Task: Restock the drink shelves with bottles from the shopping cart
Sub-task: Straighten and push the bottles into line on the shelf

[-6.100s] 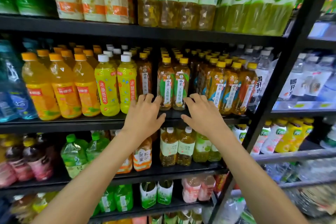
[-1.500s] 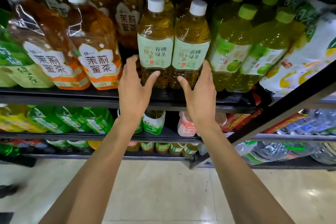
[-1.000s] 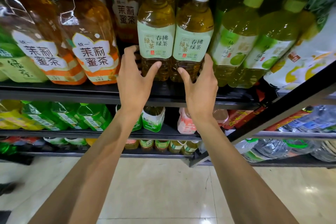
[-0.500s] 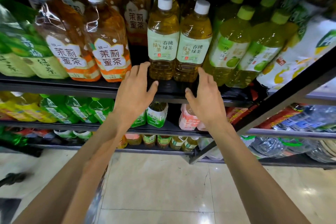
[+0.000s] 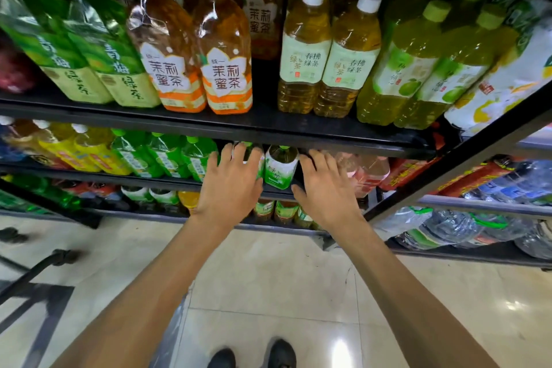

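Both hands, left (image 5: 231,188) and right (image 5: 324,193), spread empty-gripped, partly hiding shelf bottles (image 5: 280,166).

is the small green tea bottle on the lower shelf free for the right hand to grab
Probably yes. The small green tea bottle stands at the shelf front between both open hands, and the right hand is beside it with nothing between them; only the left hand crowds its other side.

Two white-capped green tea bottles (image 5: 325,51) stand upright, touching side by side, near the front edge of the black shelf (image 5: 209,125). Each holds amber tea behind a pale green label.
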